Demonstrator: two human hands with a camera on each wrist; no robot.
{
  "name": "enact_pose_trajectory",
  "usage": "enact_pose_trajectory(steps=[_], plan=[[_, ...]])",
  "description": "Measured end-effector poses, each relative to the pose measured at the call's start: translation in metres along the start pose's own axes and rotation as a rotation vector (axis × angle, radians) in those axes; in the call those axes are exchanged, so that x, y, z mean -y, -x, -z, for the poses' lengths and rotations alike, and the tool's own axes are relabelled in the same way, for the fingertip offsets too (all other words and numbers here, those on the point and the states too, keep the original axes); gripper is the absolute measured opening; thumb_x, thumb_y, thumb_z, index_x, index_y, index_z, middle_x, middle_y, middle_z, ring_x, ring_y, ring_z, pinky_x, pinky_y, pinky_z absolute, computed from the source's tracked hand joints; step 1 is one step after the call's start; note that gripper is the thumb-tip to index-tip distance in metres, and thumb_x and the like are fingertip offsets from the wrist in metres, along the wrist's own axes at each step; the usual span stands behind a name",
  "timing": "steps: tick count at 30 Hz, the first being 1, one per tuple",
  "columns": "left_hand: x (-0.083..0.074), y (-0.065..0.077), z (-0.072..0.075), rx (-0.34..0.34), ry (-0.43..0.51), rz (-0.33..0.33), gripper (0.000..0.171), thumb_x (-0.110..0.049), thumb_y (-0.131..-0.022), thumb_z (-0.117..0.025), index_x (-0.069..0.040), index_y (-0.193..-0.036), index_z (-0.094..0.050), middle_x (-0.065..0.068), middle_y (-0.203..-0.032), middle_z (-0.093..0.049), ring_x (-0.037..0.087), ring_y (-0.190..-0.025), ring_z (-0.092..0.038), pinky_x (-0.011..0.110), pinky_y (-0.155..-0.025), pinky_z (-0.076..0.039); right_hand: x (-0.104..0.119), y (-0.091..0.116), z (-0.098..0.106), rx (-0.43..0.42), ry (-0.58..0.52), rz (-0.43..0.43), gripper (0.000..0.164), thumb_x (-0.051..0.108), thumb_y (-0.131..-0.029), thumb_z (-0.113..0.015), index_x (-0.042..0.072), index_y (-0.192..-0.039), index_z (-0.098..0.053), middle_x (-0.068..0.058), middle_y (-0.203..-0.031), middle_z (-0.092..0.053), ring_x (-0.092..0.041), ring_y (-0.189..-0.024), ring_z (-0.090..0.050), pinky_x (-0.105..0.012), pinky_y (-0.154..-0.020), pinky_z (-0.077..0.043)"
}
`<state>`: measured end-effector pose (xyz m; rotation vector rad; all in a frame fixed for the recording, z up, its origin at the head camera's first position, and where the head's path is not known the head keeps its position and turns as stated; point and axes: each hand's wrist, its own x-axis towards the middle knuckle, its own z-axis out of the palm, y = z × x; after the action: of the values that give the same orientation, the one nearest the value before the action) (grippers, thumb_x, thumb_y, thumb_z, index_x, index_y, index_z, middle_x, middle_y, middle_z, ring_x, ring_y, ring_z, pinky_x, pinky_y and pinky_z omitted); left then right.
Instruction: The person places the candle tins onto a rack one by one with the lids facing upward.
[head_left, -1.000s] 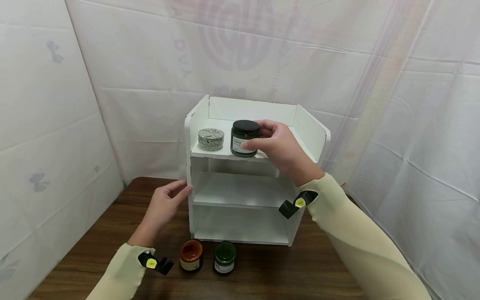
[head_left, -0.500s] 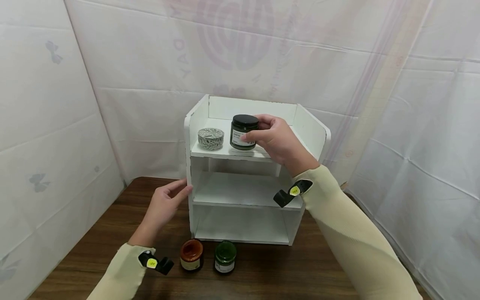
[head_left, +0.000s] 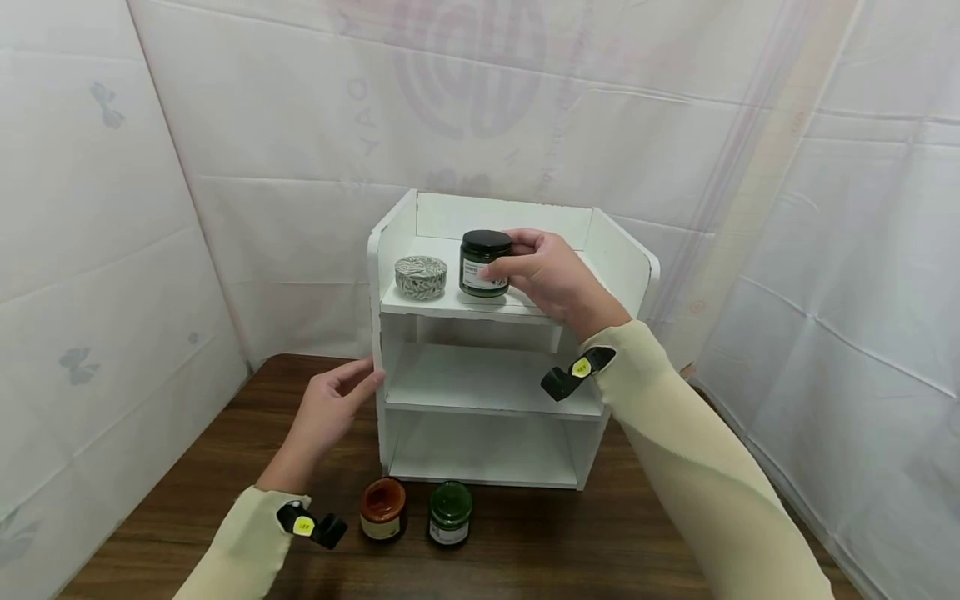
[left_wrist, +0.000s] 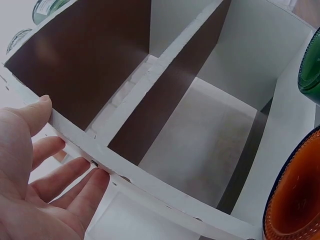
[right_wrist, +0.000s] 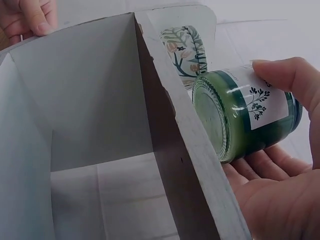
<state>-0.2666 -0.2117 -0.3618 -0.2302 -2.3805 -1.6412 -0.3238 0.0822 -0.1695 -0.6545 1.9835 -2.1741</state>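
Observation:
My right hand [head_left: 551, 279] holds a dark green glass candle jar [head_left: 484, 277] with a black lid and white label, thumb on the label and fingers behind. The jar is upright over the front of the top of a small white shelf unit [head_left: 491, 379]. To its left sits a round leaf-patterned tin [head_left: 421, 278]; orange blooms on it show in the right wrist view. My left hand [head_left: 330, 412] grips the shelf's left side panel, thumb at the front edge and fingertips against the outer face [left_wrist: 65, 187].
An amber glass jar [head_left: 382, 510] and a green glass jar [head_left: 451, 513] stand on the brown wooden table [head_left: 592, 550] before the shelf. White printed sheets [head_left: 300, 167] hang behind and at both sides. Raised panels edge the shelf's top at the back and sides.
My right hand has moved the candle jar up and back from the top shelf's front edge, then slightly left. The left hand and the other jars stay where they were.

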Motion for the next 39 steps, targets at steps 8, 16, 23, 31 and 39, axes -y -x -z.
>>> enact_pose_trajectory(steps=[8, 16, 23, 31, 39], plan=[[0.0, 0.0001, -0.0002, 0.001, -0.009, 0.002, 0.062, -0.051, -0.1, -0.063, -0.013, -0.148, -0.056, 0.009, -0.15, -0.057, 0.026, -0.135, -0.055, 0.034, -0.104, -0.049, -0.0016, -0.0036, -0.0001, -0.003, 0.018, -0.041, 0.056, -0.024, -0.079, -0.067, -0.007, -0.131, -0.056, -0.024, -0.141, -0.06, -0.028, -0.133, -0.058, -0.038, -0.115, -0.043], [-0.0001, -0.0011, -0.0009, 0.001, -0.017, -0.009, 0.061, -0.051, -0.1, -0.062, -0.013, -0.148, -0.056, 0.009, -0.149, -0.058, 0.026, -0.134, -0.055, 0.036, -0.104, -0.05, 0.0001, -0.0051, 0.0012, -0.004, 0.04, -0.088, 0.051, -0.024, -0.078, -0.068, -0.006, -0.125, -0.058, -0.019, -0.141, -0.06, -0.027, -0.136, -0.055, -0.038, -0.115, -0.043], [0.0009, -0.0015, -0.001, 0.0, -0.015, -0.011, 0.061, -0.05, -0.1, -0.063, -0.013, -0.148, -0.056, 0.009, -0.15, -0.057, 0.026, -0.135, -0.054, 0.04, -0.106, -0.049, -0.0009, -0.0063, 0.0019, 0.024, 0.07, -0.085, 0.048, -0.022, -0.079, -0.069, -0.006, -0.123, -0.059, -0.018, -0.141, -0.059, -0.026, -0.135, -0.056, -0.038, -0.115, -0.043], [-0.0001, -0.0004, -0.0005, -0.001, -0.013, -0.014, 0.061, -0.05, -0.1, -0.063, -0.011, -0.147, -0.057, 0.01, -0.149, -0.058, 0.027, -0.134, -0.056, 0.015, -0.094, -0.047, -0.0014, -0.0068, 0.0024, 0.039, 0.081, -0.095, 0.049, -0.021, -0.08, -0.069, -0.006, -0.125, -0.058, -0.018, -0.142, -0.059, -0.026, -0.134, -0.056, -0.039, -0.115, -0.043], [-0.0006, -0.0003, 0.0003, -0.006, -0.009, -0.016, 0.06, -0.049, -0.1, -0.063, -0.011, -0.147, -0.057, 0.01, -0.149, -0.059, 0.027, -0.133, -0.056, 0.012, -0.091, -0.046, 0.0025, -0.0035, 0.0017, 0.047, 0.105, -0.113, 0.048, -0.02, -0.081, -0.07, -0.005, -0.125, -0.06, -0.018, -0.139, -0.061, -0.025, -0.128, -0.059, -0.039, -0.115, -0.043]])
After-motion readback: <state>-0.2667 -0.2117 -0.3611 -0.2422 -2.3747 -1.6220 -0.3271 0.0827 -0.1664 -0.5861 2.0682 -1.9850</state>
